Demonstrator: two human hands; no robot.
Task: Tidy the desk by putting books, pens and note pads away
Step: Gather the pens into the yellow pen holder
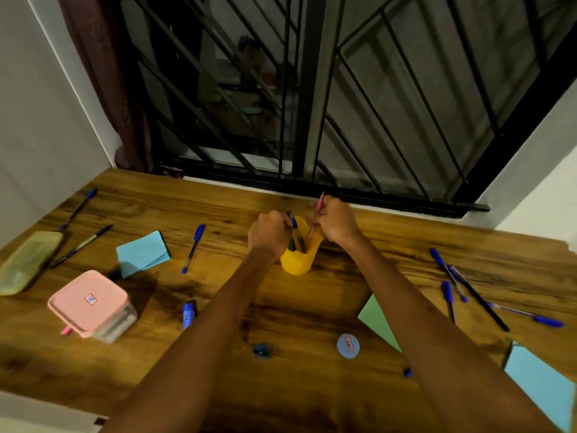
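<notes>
A yellow pen cup (296,260) stands mid-desk with pens in it. My left hand (269,232) grips a blue pen (292,220) over the cup's left rim. My right hand (338,225) grips a pink pen (319,207) whose lower end points into the cup. Loose blue pens lie left of the cup (193,248), at the far left (79,207) and in a cluster on the right (449,276). A dark pen (81,246) lies at the left. A blue note pad (142,254) lies left, a green pad (379,323) and another blue pad (540,389) right.
A pink-lidded box (90,303) and a yellowish pouch (28,260) sit at the left on the wooden desk (312,385). A short blue item (189,314), a small blue object (261,350), a round blue lid (348,345) lie near. A barred window (312,104) stands behind.
</notes>
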